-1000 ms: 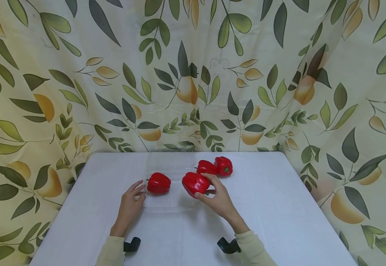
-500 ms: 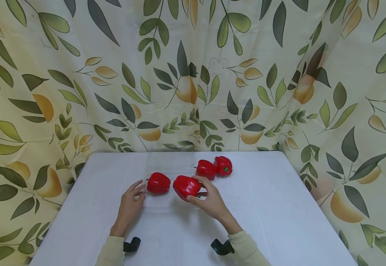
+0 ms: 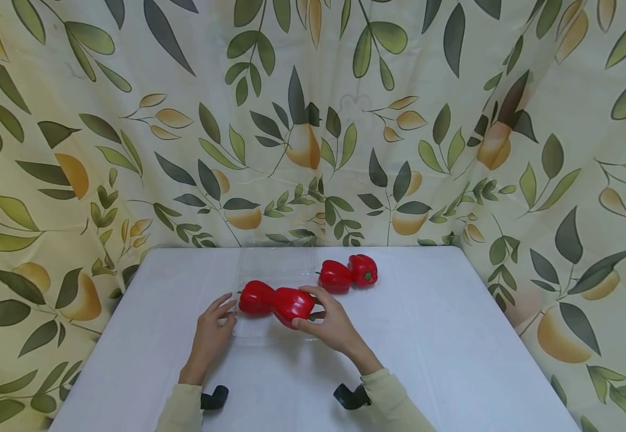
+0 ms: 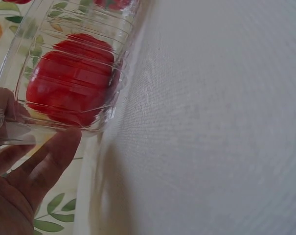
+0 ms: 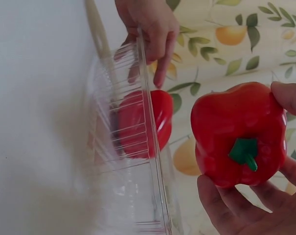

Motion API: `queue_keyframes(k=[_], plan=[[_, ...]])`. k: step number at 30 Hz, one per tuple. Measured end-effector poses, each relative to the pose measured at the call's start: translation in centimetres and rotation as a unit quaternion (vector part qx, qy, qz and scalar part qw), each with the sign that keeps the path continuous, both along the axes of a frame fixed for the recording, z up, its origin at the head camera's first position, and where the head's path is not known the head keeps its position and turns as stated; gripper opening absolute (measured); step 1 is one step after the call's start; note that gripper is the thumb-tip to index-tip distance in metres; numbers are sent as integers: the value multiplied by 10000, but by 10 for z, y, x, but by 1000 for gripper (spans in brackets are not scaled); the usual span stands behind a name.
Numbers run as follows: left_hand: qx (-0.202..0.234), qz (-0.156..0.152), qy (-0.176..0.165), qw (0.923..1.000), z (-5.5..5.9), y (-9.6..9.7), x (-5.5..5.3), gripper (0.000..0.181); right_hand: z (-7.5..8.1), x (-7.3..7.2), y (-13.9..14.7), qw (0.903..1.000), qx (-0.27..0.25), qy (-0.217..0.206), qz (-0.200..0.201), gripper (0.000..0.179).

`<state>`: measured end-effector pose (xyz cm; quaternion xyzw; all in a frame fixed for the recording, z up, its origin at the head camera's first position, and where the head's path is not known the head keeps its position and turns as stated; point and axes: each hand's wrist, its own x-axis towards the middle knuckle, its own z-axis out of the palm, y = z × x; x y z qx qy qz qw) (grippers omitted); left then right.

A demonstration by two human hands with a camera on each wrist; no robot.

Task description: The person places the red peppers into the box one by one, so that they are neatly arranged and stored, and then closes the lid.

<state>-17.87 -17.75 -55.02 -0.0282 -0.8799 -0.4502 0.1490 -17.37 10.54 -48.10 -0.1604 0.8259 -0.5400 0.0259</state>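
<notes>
A clear plastic clamshell container (image 3: 253,333) lies with its lid folded back on the table. One red bell pepper (image 3: 256,297) rests inside at its left end. My left hand (image 3: 214,327) holds the container's left wall, thumb on the outside and fingers over the rim, as the right wrist view shows. My right hand (image 3: 330,321) grips a second red bell pepper (image 5: 238,134) by its sides, its green stem turned toward the wrist. That pepper is held above the container's right part, and in the head view it overlaps the resting one.
Two more red bell peppers, one on the left (image 3: 336,276) and one on the right (image 3: 363,270), lie side by side behind and right of the container. A leaf-and-fruit patterned curtain (image 3: 313,120) hangs behind the white table (image 3: 442,336).
My right hand has carried its bell pepper leftward and slightly nearer to me, from the container's right edge to above its inside. The left hand has stayed in place.
</notes>
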Motion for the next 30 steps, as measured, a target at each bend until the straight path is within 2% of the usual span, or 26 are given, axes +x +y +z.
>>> queue_keyframes(k=[10, 11, 17, 18, 30], plan=[[29, -5, -10, 10000, 0, -1, 1, 34, 0, -4, -9, 9997, 132, -58, 205, 73], [21, -12, -8, 10000, 0, -1, 1, 34, 4, -3, -10, 9996, 134, -102, 235, 72], [35, -20, -9, 10000, -2, -1, -1, 34, 0, -5, -16, 9990, 57, -292, 334, 71], [47, -14, -19, 10000, -2, -1, -1, 34, -5, -8, -16, 9990, 37, -275, 344, 71], [41, 16, 14, 10000, -3, -1, -2, 34, -9, -10, -26, 9977, 147, -400, 529, 71]])
